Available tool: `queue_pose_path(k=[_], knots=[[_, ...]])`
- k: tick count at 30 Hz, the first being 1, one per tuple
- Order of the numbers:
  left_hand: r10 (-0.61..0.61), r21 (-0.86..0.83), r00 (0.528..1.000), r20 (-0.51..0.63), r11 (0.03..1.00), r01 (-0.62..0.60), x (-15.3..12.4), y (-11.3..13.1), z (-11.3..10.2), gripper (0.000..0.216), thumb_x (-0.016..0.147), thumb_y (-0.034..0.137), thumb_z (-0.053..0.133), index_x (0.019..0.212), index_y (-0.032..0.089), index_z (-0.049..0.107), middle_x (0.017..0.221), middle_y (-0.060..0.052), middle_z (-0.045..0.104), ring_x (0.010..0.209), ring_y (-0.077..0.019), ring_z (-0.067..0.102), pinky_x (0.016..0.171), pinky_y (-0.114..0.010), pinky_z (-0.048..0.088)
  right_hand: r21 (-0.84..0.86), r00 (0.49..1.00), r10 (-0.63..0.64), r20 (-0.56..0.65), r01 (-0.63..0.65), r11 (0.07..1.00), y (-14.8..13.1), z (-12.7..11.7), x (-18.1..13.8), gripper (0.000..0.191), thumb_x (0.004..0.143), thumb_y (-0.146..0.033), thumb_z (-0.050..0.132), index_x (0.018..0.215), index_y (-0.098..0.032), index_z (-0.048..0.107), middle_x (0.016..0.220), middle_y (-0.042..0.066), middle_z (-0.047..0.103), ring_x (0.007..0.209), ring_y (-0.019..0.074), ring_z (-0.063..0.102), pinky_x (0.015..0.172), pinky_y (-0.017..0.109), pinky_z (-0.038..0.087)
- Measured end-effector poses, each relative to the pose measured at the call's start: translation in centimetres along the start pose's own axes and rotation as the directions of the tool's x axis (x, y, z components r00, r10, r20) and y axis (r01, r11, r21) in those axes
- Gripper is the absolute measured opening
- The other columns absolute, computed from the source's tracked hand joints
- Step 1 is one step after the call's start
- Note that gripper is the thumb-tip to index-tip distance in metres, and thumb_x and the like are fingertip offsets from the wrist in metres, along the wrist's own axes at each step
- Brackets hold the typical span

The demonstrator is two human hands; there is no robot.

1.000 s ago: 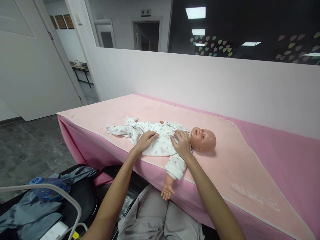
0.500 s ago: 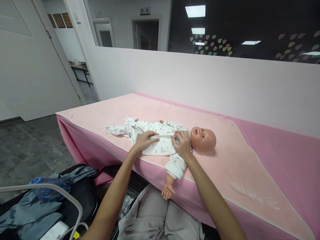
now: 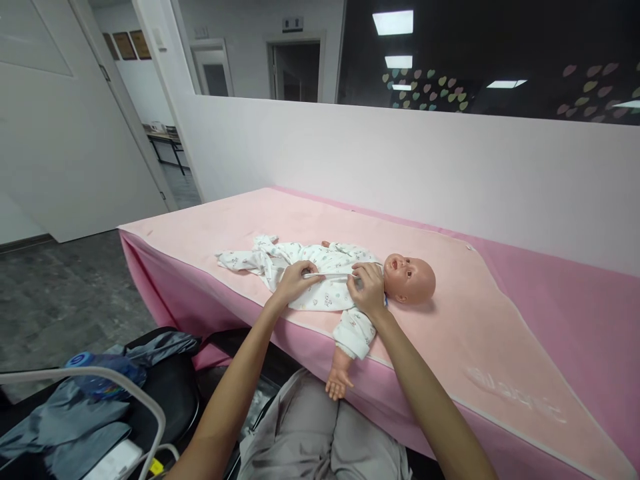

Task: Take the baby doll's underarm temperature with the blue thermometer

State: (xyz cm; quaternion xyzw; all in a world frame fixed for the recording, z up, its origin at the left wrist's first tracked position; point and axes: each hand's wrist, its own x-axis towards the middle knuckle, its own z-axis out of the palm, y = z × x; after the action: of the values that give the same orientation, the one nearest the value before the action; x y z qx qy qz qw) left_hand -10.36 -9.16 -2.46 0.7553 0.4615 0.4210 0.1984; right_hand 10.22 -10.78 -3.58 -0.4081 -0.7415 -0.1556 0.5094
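A baby doll (image 3: 411, 279) lies on its back on the pink-covered table, head to the right. It wears a white patterned baby outfit (image 3: 320, 301), and one bare doll hand hangs over the near table edge. My left hand (image 3: 296, 280) pinches the front edge of the outfit near the doll's waist. Up at the chest, close to the doll's chin, my right hand (image 3: 367, 285) pinches the same edge. Between my hands the cloth edge runs as a straight, slightly raised line. My fingertips partly hide what they grip.
The pink table cover (image 3: 480, 333) spreads around the doll and drapes over the front. At lower left, a black chair (image 3: 175, 387) holds grey clothing (image 3: 65, 427) and a blue plastic bottle (image 3: 105, 375). A pale curved tube (image 3: 145, 393) crosses in front. A white wall with a window stands behind.
The view has shifted slightly, moving the scene a little to the right. Both hands keep their pinch on the outfit's edge, and the doll lies as before.
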Motion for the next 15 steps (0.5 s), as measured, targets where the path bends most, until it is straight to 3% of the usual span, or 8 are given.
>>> queue_pose_path(k=[4,9,12,15], knots=[[-0.003,-0.037,1.0,-0.005,0.999,0.003,-0.2,-0.2,0.0,0.024,0.073,0.043,0.06,0.075,0.019,0.059,0.083,-0.002,0.064,0.081,-0.019,0.058,0.072,-0.029,0.044,-0.022,1.0,0.017,-0.011,-0.017,1.0,0.1,0.0,-0.1,0.008,0.077,-0.017,0.051,0.071,-0.021,0.052,0.084,0.005,0.062,0.081,0.0194,0.053,0.077,0.035,0.039],[0.012,-0.234,0.998,0.063,0.972,0.003,-0.2,-0.8,-0.8,0.027,0.073,0.038,0.062,0.093,0.019,0.061,0.102,-0.005,0.063,0.098,-0.0202,0.057,0.088,-0.032,0.044,-0.045,0.999,0.028,-0.025,-0.029,0.999,0.0,0.0,0.1,0.007,0.079,-0.019,0.05,0.08,-0.02,0.057,0.092,0.006,0.063,0.087,0.0203,0.053,0.08,0.036,0.039],[0.072,-0.334,0.989,0.126,0.942,-0.026,1.1,0.8,-1.5,0.031,0.077,0.039,0.057,0.102,0.02,0.06,0.115,-0.007,0.058,0.109,-0.0209,0.053,0.094,-0.033,0.042,-0.083,1.0,-0.028,-0.008,0.027,0.996,-0.4,-0.7,0.5,0.015,0.08,-0.02,0.05,0.092,-0.02,0.059,0.104,0.008,0.062,0.097,0.0224,0.053,0.087,0.039,0.038],[0.187,-0.309,0.979,0.076,0.938,-0.155,3.8,3.8,-1.0,0.029,0.08,0.038,0.054,0.1,0.019,0.061,0.113,-0.007,0.059,0.108,-0.0203,0.053,0.095,-0.034,0.041,-0.093,0.999,-0.042,-0.02,0.04,0.995,-1.0,-2.3,0.5,0.017,0.081,-0.02,0.049,0.095,-0.02,0.059,0.103,0.007,0.063,0.097,0.0214,0.054,0.09,0.038,0.037]])
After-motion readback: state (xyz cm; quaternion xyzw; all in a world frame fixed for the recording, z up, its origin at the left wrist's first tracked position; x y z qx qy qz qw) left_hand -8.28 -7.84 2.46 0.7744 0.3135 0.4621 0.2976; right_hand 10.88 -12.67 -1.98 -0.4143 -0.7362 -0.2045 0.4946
